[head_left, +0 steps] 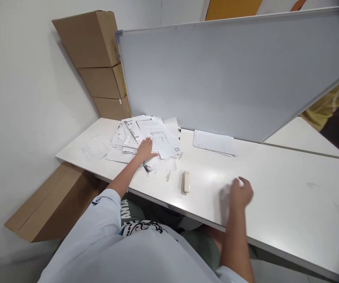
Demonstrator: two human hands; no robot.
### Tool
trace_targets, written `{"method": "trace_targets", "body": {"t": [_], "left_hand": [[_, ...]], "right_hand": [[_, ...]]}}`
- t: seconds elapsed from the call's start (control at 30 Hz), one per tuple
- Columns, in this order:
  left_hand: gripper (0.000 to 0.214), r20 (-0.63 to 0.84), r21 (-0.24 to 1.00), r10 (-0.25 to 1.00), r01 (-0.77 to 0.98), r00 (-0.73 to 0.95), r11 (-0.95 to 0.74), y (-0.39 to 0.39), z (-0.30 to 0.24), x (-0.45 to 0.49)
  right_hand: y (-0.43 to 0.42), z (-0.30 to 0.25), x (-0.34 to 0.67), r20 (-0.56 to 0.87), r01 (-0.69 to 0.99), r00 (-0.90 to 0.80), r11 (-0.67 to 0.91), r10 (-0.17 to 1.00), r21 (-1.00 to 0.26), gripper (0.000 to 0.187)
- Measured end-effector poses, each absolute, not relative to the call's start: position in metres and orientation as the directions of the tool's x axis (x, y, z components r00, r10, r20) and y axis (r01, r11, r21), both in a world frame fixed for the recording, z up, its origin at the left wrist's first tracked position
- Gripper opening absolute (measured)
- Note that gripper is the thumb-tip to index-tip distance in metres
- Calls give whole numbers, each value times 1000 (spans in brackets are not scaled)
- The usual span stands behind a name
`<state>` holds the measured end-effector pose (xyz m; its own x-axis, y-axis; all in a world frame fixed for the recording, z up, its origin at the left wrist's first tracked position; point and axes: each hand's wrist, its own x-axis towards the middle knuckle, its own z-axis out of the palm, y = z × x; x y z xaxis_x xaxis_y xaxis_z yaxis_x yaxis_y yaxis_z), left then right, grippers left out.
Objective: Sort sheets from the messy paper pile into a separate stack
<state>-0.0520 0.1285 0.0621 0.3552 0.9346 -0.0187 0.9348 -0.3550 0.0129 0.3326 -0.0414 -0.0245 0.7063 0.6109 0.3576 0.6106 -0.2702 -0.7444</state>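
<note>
Left grip (146, 151) open flat on loose papers (160, 133), sheets apt to skid under pressure; right grip (240, 194) too blurred to tell.

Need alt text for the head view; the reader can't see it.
The left hand rests on a loose pile of papers on a white table. The blurred right hand is over it, right of a beige stapler. A paper stack lies by a whiteboard.

The left hand (145, 151) rests on a loose paper pile (160, 137) on a white table (275, 204); the blurred right hand (239, 194) hovers just right of a beige stapler (186, 182).
</note>
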Motion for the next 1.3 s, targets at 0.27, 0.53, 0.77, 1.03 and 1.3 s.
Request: {"method": "trace_targets", "body": {"t": [0.27, 0.53, 0.77, 1.03, 1.3], "left_hand": [[71, 12, 43, 947, 946, 320, -320, 120, 69, -38], [30, 231, 178, 879, 871, 416, -459, 105, 63, -38], [22, 360, 574, 845, 621, 395, -534, 79, 53, -28], [38, 247, 954, 953, 215, -176, -207, 16, 31, -31], [44, -332, 736, 943, -624, 5, 262, 3, 42, -32]], "right_hand": [[67, 37, 143, 125, 834, -65, 122, 990, -539, 51], [77, 44, 128, 151, 937, -162, 200, 975, -286, 62], [67, 52, 141, 320, 925, -240, 316, 917, -210, 39], [21, 47, 161, 519, 861, -198, 400, 832, -313, 39], [-51, 42, 171, 542, 688, -418, 643, 729, -335, 42]]}}
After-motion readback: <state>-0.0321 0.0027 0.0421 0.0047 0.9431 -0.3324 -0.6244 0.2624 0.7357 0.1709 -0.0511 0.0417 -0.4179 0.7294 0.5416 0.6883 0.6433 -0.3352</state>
